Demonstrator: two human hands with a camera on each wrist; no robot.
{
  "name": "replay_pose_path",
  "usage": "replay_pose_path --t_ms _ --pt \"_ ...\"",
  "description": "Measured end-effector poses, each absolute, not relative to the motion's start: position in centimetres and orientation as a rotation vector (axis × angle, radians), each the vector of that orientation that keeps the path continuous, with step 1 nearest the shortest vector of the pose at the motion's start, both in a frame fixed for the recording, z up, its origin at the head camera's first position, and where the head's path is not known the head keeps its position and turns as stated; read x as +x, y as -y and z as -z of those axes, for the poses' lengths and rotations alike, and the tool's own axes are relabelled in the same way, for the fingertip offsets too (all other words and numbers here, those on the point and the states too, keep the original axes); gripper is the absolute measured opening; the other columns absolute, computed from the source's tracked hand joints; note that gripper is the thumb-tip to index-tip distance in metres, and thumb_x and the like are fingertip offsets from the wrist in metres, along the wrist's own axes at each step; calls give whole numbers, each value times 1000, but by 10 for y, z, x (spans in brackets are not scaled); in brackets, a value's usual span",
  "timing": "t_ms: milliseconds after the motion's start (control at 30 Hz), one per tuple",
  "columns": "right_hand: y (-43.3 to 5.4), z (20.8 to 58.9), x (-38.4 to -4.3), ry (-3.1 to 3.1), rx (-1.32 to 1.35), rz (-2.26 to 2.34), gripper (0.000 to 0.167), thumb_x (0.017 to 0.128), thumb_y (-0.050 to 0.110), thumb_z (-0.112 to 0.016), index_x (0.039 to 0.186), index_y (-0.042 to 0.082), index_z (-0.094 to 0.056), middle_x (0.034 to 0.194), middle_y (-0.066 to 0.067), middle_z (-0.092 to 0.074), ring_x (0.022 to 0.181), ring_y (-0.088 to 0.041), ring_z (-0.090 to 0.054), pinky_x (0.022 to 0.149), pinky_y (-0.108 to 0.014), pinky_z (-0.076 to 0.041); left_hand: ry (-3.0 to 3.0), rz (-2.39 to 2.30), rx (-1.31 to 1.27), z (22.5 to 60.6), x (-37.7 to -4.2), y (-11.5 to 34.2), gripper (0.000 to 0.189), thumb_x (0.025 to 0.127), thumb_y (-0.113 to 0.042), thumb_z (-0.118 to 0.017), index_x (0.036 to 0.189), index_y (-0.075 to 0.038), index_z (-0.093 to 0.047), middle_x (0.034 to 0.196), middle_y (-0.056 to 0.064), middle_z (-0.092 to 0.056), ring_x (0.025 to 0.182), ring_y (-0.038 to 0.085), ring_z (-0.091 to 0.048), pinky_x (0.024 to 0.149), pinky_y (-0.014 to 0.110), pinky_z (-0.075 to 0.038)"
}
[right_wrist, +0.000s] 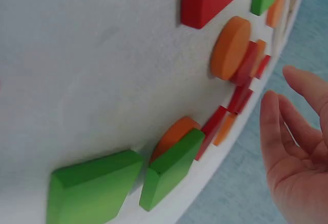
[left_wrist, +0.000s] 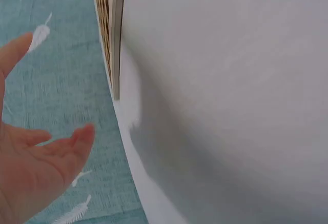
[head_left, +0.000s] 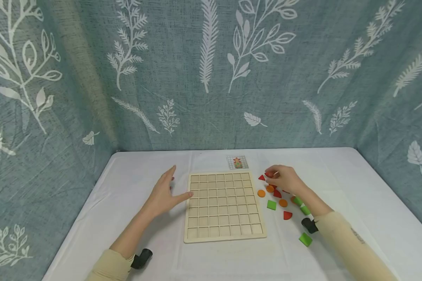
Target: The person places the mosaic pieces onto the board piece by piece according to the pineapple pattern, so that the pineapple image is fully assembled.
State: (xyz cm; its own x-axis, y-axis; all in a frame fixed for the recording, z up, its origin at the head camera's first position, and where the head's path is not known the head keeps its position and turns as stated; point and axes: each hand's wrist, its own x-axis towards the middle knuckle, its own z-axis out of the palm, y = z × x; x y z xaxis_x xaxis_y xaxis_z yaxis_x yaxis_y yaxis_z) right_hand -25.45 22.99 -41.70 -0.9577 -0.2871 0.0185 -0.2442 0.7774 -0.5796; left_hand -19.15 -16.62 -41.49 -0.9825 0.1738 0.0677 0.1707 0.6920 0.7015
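My left hand [head_left: 160,199] hovers at the left edge of a pale wooden grid board [head_left: 225,239], thumb spread from the fingers and its tip over the border. In the left wrist view, that hand [left_wrist: 41,167] holds nothing. On the board's other side, my right hand [head_left: 285,179] reaches over a scatter of coloured pieces, fingertips close by a small red triangle [head_left: 261,177]. A gap shows between the thumb and fingers of this hand [right_wrist: 300,142] in the right wrist view. Orange discs [head_left: 261,193], red quarter-round pieces [head_left: 287,215] and green squares [head_left: 272,205] lie beneath and in front of it.
A small printed picture card [head_left: 237,162] lies behind the board. One green square [head_left: 305,239] sits apart toward the front right. The white-covered table [head_left: 154,160] ends against a blue-green leaf-patterned curtain [head_left: 183,78].
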Motion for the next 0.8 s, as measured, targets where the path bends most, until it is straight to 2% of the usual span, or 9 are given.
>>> replay_pose_path --t_ms 67,133,333,467,567,667,800 --pt "-228 419 -259 -2859 -412 928 31 89 13 -71 116 -2 -66 103 -13 -66 98 -32 -62 76 -38 -54 -2807 -1239 273 416 -185 165 105 81 -43 -78 155 -3 -15 151 25 -30 123 43 -50 95 54 -46" --pt "-227 420 -263 -2837 -416 922 31 89 13 -71 115 -2 -66 100 -12 -66 97 -31 -63 76 -37 -54 -2729 -1264 252 417 -178 165 106 79 -40 -80 156 -4 -16 150 24 -34 117 42 -55 91 51 -50" --pt "-224 423 -271 -2834 -428 908 23 88 11 -72 108 -1 -69 87 -7 -65 77 -22 -60 65 -31 -50 -2557 -1267 238 422 -159 164 111 73 -35 -86 155 -3 -18 146 23 -40 118 39 -55 93 47 -49" --pt "-223 425 -275 -2855 -409 881 18 87 11 -73 101 1 -70 80 -4 -63 67 -16 -53 59 -28 -46 -2509 -1210 287 425 -151 164 116 69 -35 -88 154 2 -17 147 26 -37 126 40 -49 101 46 -44" --pt "-223 425 -277 -2854 -412 862 17 87 12 -73 100 2 -71 80 -4 -64 67 -16 -53 60 -28 -47 -2513 -1141 356 426 -148 163 121 66 -35 -90 153 6 -16 152 29 -28 137 43 -32 109 53 -31" --pt "-224 425 -279 -2852 -444 838 16 87 13 -73 99 2 -71 83 -4 -67 69 -15 -56 62 -29 -48 -2532 -1077 411 428 -145 162 125 63 -37 -91 153 6 -15 156 27 -22 141 45 -18 111 60 -21" --pt "-223 425 -280 -2865 -474 851 16 87 13 -73 99 2 -70 83 -4 -68 68 -15 -57 61 -29 -49 -2535 -1050 453 430 -143 160 129 60 -35 -93 153 4 -14 158 25 -18 142 44 -15 111 62 -20"
